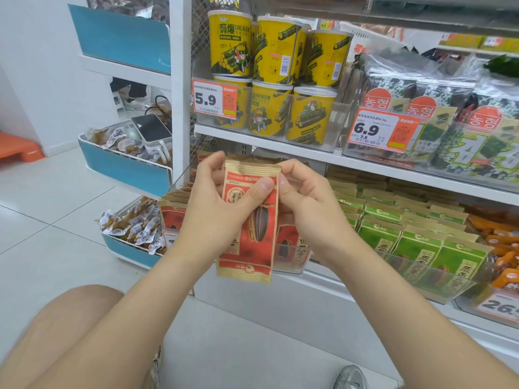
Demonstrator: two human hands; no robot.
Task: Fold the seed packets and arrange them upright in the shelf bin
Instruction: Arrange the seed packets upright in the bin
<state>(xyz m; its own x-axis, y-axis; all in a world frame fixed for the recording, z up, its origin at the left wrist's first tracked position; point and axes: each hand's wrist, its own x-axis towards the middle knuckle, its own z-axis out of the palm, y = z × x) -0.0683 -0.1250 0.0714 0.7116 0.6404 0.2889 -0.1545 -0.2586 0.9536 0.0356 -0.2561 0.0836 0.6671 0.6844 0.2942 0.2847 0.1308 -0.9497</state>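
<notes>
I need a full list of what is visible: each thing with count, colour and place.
flat paper seed packet: one, red and gold, held before the lower shelf
standing seed packets: many, red, clear bin behind the hands
green paper seed packets: many, green and tan, lower shelf, right
round snack tubs: several, yellow, upper shelf, stacked two high
seaweed bags: several, dark green, upper shelf, right
price tags: at least three, orange and white, bin fronts
wire baskets: three, white with blue fronts, left rack
left hand: one, thumb across the held packet
right hand: one, pinches its upper right edge
</notes>
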